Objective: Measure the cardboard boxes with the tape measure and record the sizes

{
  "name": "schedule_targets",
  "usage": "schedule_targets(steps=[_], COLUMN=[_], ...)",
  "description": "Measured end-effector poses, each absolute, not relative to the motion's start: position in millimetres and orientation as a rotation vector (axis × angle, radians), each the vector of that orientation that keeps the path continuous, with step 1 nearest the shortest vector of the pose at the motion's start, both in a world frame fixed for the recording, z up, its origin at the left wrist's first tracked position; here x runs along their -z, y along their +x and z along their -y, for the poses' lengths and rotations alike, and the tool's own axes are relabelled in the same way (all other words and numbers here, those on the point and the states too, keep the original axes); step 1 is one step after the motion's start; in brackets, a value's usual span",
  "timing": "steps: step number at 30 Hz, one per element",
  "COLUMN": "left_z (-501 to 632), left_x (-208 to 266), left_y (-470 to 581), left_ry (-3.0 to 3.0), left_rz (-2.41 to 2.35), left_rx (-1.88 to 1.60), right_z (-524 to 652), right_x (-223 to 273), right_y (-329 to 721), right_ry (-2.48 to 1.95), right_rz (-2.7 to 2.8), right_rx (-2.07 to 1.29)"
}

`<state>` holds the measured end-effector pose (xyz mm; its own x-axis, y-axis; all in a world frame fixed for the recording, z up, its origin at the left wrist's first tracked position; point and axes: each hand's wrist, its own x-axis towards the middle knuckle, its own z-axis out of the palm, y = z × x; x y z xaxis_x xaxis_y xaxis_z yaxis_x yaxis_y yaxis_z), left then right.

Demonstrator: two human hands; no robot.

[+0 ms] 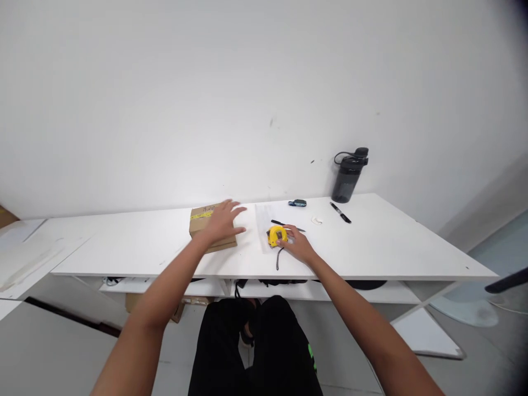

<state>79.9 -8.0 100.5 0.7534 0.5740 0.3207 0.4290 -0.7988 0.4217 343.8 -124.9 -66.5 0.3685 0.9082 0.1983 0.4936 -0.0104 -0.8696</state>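
Observation:
My left hand is over the right part of a small cardboard box, fingers spread and pointing right; I cannot tell whether it touches the box. Yellow tape and dark handwriting show on the box top. In my right hand is a yellow tape measure, gripped from its right side, with a dark wrist strap hanging toward me. Under the tape measure lies a clear plastic bag. Just behind it a thin black pen is partly hidden by the tape measure and my fingers.
A dark water bottle stands at the back right against the wall. Near it lie a black marker, a small white scrap and a small dark blue object. The white desk has a shelf below its front edge.

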Motion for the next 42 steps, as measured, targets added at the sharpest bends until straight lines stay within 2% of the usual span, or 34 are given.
schedule_targets(steps=[5, 12, 15, 19, 23, 28, 32, 42], left_z=[-31.1, 23.5, 49.3, 54.1, 50.7, 55.5, 58.9, 62.7], left_x=[-111.4, -95.8, -96.0, -87.8, -54.2, -24.7, -23.4, -21.8], left_y=[42.1, 5.7, -20.9, -51.4, -60.2, -52.9, -47.5, -43.5], left_ry=[2.564, 2.631, 2.602, 2.192, 1.513, 1.167, 1.209, 1.231], left_rz=[-1.233, -0.938, -0.931, -1.262, -1.032, -0.930, -0.907, -0.937], left_rx=[-0.351, -0.287, -0.427, -0.843, -0.885, -1.050, -1.090, -1.146], right_z=[131.3, 134.1, 132.1, 114.7, 79.3, 49.4, 46.5, 54.5], right_x=[66.0, 37.3, 1.7, -54.9, -88.0, -84.9, -75.7, -77.8], right_y=[339.8, 316.2, 280.0, 213.1, 153.6, 121.2, 122.0, 121.7], right_ry=[-1.612, -1.356, -1.056, -0.816, -0.897, -0.989, -1.154, -1.189], right_rz=[1.239, 1.089, 0.977, 0.998, 1.357, 1.749, 1.809, 1.869], right_rx=[-0.513, -0.447, -0.625, -0.973, -0.885, -0.746, -0.664, -0.586])
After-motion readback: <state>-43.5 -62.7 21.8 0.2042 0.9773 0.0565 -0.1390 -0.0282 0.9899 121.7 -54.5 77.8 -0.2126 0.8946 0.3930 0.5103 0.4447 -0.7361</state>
